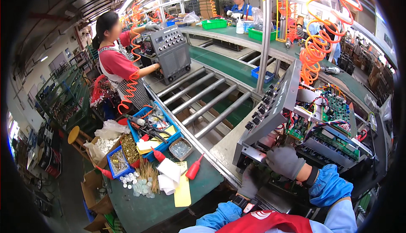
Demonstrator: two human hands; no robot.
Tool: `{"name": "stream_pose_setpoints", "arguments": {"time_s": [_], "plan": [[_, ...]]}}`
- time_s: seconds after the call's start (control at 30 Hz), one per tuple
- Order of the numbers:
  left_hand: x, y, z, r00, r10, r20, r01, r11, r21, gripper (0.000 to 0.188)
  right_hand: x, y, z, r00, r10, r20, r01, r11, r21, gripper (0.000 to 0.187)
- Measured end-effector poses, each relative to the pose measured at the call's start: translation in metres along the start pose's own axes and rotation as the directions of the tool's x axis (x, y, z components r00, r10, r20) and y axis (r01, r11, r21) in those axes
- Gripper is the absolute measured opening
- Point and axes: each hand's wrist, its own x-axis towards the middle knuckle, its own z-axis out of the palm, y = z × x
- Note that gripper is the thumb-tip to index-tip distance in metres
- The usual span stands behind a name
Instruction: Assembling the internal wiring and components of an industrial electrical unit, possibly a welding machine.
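Note:
An open electrical machine (pixel 321 127) stands on its side at my right, its circuit boards and wires exposed. Its grey front panel (pixel 270 106), set with black knobs, leans to the left. My right hand (pixel 285 162), in a grey glove, is at the machine's lower front corner beside a metal bracket (pixel 254 153). Its fingers are curled, and what they hold, if anything, is hidden. Lower down, my gloved left hand (pixel 249 184) reaches in beneath that corner; its fingertips are lost in shadow among the dark parts.
Metal rollers (pixel 207 102) run between the benches. On the green bench (pixel 139 214) at left are a blue tray (pixel 177 133) of tools, red bottles (pixel 194 168), screws and cable ties. A co-worker (pixel 116 59) handles another grey machine (pixel 171 53). Orange coiled hoses (pixel 315 55) hang overhead.

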Motion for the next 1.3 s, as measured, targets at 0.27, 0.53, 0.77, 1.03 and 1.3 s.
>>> {"name": "stream_pose_setpoints", "arguments": {"time_s": [0.27, 0.53, 0.77, 1.03, 1.3], "plan": [[0.005, -0.005, -0.013, 0.979, 0.127, 0.160, -0.160, 0.964, 0.211, 0.034, -0.002, 0.000, 0.001, 0.999, 0.027, 0.024, -0.028, 0.998, 0.048, 0.017], [0.005, -0.004, -0.016, 0.993, 0.090, 0.080, -0.104, 0.977, 0.185, 0.034, -0.002, -0.002, 0.000, 0.995, 0.017, 0.098, -0.012, 0.999, -0.051, 0.017], [-0.006, 0.000, 0.007, 1.000, -0.004, 0.009, 0.004, 0.999, -0.049, 0.034, 0.000, -0.003, -0.003, 0.997, -0.010, 0.081, 0.016, 0.997, -0.069, 0.018], [0.001, -0.001, -0.006, 0.999, 0.035, 0.028, -0.036, 0.998, 0.050, 0.034, 0.004, -0.003, -0.011, 0.997, 0.072, 0.038, -0.075, 0.995, 0.068, 0.020], [0.001, -0.002, -0.009, 0.989, 0.095, 0.111, -0.109, 0.985, 0.132, 0.033, -0.004, 0.003, 0.004, 1.000, 0.026, 0.015, -0.027, 0.997, 0.070, 0.016]]}}
